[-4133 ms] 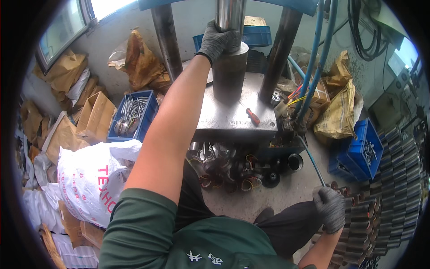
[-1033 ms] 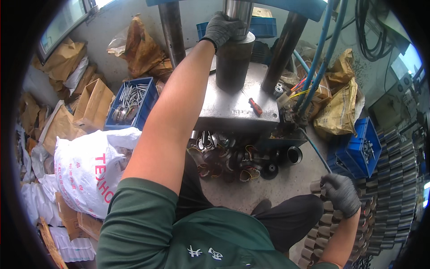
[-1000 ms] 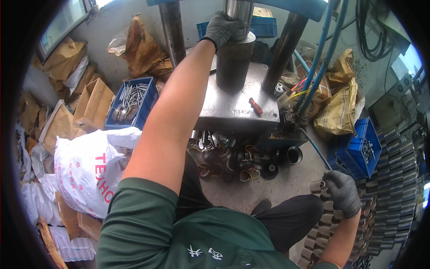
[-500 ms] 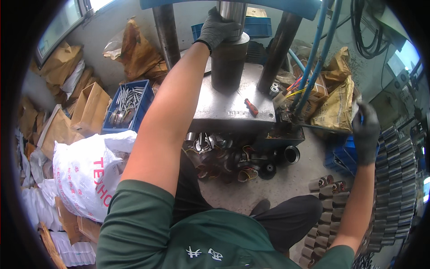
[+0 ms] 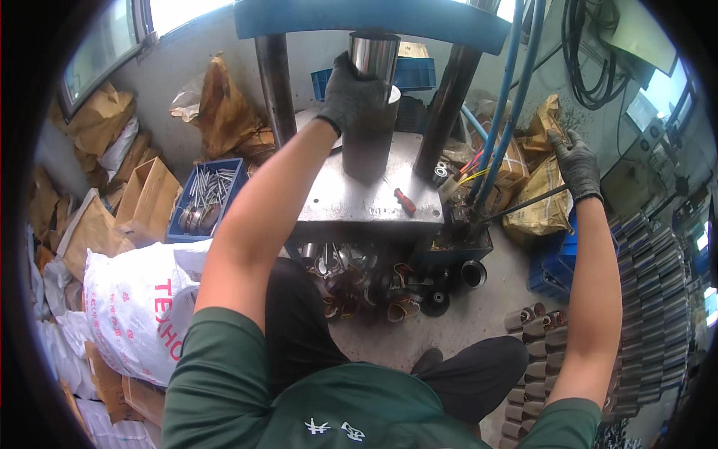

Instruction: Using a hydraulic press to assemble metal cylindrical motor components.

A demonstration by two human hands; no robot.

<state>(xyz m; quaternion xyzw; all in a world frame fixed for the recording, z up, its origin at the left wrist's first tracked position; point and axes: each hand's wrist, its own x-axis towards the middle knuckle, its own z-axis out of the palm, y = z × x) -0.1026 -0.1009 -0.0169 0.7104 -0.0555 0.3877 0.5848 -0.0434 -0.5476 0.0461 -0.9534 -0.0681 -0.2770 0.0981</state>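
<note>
My left hand (image 5: 350,96), in a dark grey glove, is wrapped round the lower part of a shiny steel cylinder (image 5: 376,56). The cylinder stands upright just under the press's blue crossbeam. Below it a thick, dull metal column (image 5: 366,150) rises from the steel press bed (image 5: 333,198); my hand partly hides where the two meet. Off to the right, my gloved right hand (image 5: 577,166) is raised with its fingers apart. The end of a thin dark lever (image 5: 527,202) meets the heel of that hand. A red-handled tool (image 5: 404,202) lies on the bed.
Dark posts (image 5: 275,90) flank the column, and blue hoses (image 5: 516,105) run down at right. Motor parts (image 5: 374,280) crowd the floor beneath the bed. Stacked metal cylinders (image 5: 647,299) stand at right. A blue bin of rods (image 5: 213,187) and a white sack (image 5: 131,314) are at left.
My right hand has moved up and inward, and the lever's outer end is higher. My left hand stays at the steel cylinder, whose upper rim now shows. The view has shifted slightly.
</note>
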